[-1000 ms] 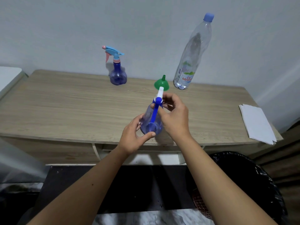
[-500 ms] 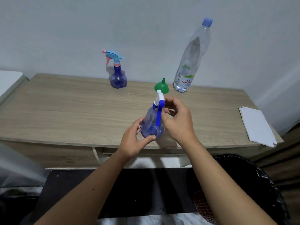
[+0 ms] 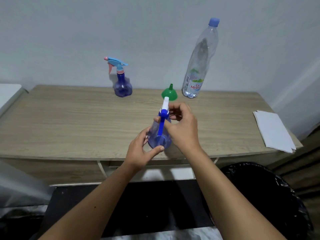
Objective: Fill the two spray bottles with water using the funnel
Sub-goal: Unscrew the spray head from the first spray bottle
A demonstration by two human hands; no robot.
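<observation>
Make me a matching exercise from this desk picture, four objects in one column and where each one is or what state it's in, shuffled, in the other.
Objects
1. green funnel
2. water bottle
3. spray bottle with the blue and white trigger head
4. stack of white paper

Places or states
A. held in both hands near the desk's front edge
B. lying flat at the desk's right end
C. standing capped at the back by the wall
D. resting wide mouth down, spout up

Pairs: 1-D, 2-C, 3-A, 4-B
</observation>
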